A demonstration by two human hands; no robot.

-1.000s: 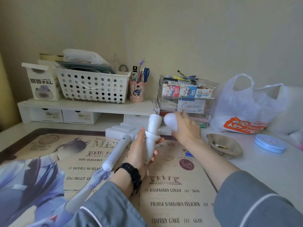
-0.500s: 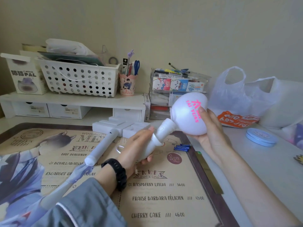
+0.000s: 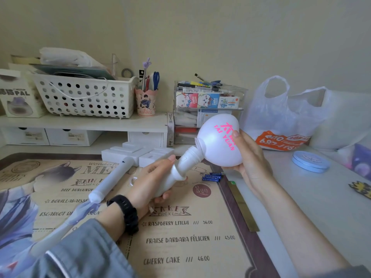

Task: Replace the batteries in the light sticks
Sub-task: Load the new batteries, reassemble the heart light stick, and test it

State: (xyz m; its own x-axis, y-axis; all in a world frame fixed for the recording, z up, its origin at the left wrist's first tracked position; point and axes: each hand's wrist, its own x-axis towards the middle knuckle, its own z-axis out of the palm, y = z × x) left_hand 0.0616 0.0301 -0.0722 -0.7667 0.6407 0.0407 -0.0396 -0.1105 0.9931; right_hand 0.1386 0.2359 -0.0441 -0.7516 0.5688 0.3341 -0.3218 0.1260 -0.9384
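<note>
My left hand (image 3: 152, 177) grips the white handle (image 3: 181, 169) of a light stick, tilted up to the right. My right hand (image 3: 251, 157) cups a white globe (image 3: 214, 143) with pink lettering, its neck meeting the top of the handle. A second white light stick (image 3: 112, 179) lies on the desk mat to the left, its head a blocky white shape (image 3: 136, 152). Several blue batteries (image 3: 212, 176) lie on the mat just below the globe.
A printed desk mat (image 3: 180, 237) covers the desk. Behind stand a shelf with a white basket (image 3: 84, 97), a pen cup (image 3: 145, 104) and clear organisers (image 3: 206, 109). A plastic bag (image 3: 281, 121) and a round blue tin (image 3: 310, 161) sit on the right.
My right hand brought the white globe from behind onto the top of the handle held by my left hand, which tilted to the right. In the last half second little moved.
</note>
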